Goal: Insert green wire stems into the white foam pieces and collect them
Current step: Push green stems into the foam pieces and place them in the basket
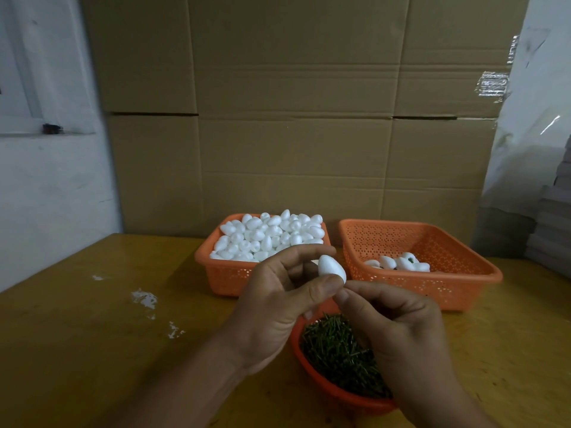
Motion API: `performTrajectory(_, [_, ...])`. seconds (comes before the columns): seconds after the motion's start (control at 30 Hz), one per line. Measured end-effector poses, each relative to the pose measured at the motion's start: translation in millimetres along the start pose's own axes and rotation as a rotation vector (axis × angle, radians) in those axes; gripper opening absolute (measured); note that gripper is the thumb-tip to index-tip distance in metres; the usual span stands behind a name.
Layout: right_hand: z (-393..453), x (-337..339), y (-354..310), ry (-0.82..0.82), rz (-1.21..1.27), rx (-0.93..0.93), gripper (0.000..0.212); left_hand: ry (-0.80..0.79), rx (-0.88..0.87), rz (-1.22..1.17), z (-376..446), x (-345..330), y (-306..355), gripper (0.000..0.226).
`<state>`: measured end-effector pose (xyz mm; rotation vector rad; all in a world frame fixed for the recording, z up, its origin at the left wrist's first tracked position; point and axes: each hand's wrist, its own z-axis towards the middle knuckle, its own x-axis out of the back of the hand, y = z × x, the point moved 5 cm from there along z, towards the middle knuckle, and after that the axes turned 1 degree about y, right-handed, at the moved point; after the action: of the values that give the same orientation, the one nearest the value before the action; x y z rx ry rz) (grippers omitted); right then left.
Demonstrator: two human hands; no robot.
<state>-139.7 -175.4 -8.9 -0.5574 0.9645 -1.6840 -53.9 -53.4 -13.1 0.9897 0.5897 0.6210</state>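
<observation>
Left hand pinches foam egg; right hand fingertips pinched at its 6 o'clock tip, contents unclear.

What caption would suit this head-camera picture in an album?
Left hand holds a white foam piece while right hand pinches at its tip, above a basket of green wire stems.

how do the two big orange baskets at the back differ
The left basket is heaped past its rim with bare white foam pieces; the right basket holds only a few finished pieces, some showing green, so its perforated floor shows. Both are orange, perforated, and side by side on the table.
</observation>
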Motion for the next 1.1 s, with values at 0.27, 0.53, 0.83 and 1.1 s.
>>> performTrajectory(0.27, [-1.6, -1.5, 5.7, 0.027, 0.061, -0.154, 0.029, -0.007, -0.233, 0.132, -4.7, -12.3, 16.8, 0.014])
performTrajectory(0.53, [-4.1, -5.6, 2.2, 0.019, 0.066, -0.164, 0.028, 0.003, -0.276, 0.364, -7.5, -15.2, 21.6, 0.015])
performTrajectory(0.83, [-4.9, -5.8, 3.7, 0.043, 0.081, -0.184, 0.031, 0.010, -0.318, 0.410, -8.4, -15.9, 21.4, 0.016])
performTrajectory(1.1, [-4.7, -6.3, 2.5, 0.027, 0.058, -0.164, 0.029, 0.025, -0.302, 0.438, -7.5, -15.9, 19.5, 0.020])
